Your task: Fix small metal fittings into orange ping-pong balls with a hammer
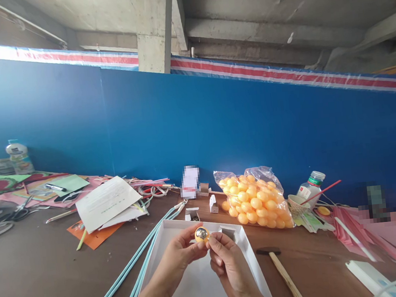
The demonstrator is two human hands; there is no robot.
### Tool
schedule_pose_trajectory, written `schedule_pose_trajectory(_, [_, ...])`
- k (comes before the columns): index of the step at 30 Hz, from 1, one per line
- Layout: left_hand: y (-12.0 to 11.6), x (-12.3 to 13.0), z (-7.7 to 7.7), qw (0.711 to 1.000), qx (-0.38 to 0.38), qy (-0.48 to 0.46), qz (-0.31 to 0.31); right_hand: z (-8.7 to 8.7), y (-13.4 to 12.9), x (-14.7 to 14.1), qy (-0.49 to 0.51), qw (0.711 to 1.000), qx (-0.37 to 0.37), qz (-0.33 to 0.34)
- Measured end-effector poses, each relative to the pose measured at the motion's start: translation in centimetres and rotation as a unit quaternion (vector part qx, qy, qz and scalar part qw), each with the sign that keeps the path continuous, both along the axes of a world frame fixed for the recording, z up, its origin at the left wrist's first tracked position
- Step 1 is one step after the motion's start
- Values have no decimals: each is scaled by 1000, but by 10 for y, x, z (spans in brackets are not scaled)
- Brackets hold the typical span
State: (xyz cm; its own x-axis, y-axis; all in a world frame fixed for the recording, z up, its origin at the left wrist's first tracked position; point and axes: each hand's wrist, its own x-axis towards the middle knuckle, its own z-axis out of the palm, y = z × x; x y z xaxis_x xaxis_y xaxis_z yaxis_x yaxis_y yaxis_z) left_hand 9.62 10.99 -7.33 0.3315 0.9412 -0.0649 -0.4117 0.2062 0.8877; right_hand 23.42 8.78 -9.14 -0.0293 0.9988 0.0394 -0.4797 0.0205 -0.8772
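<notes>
My left hand [187, 246] grips a small orange ball [202, 235] with a shiny silver patch on its upper face, held between thumb and fingers. At the ball's right side, my right hand [227, 262] has thumb and forefinger pinched together; what they hold, if anything, is too small to make out. Both hands are over a shallow white box lid [186, 287]. A dark grey piece [228, 233] lies in its far right corner, partly behind my right hand. A small open white box [191, 214] with dark bits inside stands just beyond the lid.
A clear bag of orange balls [254, 199] stands behind the lid. To the right lie a hammer [286, 277] and a white power strip [372, 281]. Light blue cords [135, 262] run along the lid's left. Papers [108, 201] and scissors [17, 213] lie farther left.
</notes>
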Motion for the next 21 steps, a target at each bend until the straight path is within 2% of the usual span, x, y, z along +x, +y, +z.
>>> schedule_pose_trajectory(21, [-2,0,1,1000,2,7,-4,0,1,0,12,1000,-3,3])
